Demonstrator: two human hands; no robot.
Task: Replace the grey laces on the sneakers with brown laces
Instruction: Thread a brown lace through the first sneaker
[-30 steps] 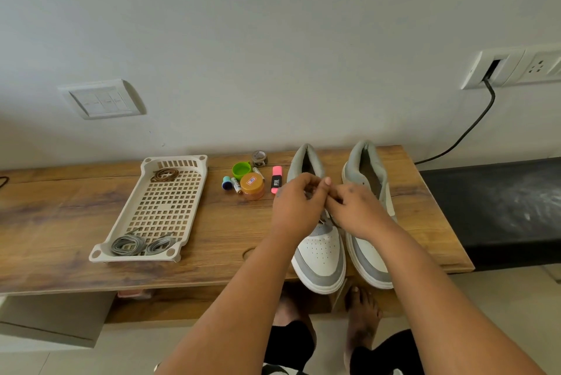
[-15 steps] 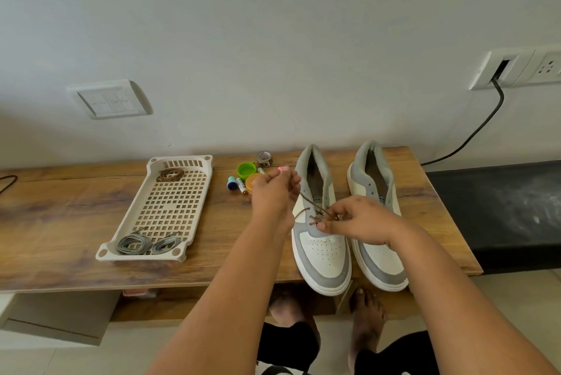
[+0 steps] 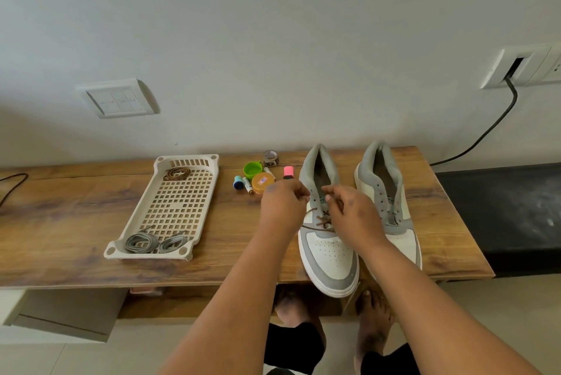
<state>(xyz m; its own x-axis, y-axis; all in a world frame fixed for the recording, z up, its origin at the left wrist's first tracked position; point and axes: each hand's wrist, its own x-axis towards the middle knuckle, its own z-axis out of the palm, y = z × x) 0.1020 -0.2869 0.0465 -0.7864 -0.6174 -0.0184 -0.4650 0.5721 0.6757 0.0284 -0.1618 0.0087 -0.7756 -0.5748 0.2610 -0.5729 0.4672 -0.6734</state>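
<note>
Lace [image 3: 322, 220] between hands [image 3: 315, 207], over sneaker [image 3: 329, 247]

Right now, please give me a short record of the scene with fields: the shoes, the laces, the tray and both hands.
left sneaker: brown lace partly threaded through lower eyelets
right sneaker: no lace visible
left hand: fingers curled, pinching a lace end over the left sneaker
right hand: pinching the other lace end
tray: beige, on wooden table
grey laces: two coils at tray's near end
spare brown lace: coiled at tray's far end
</note>
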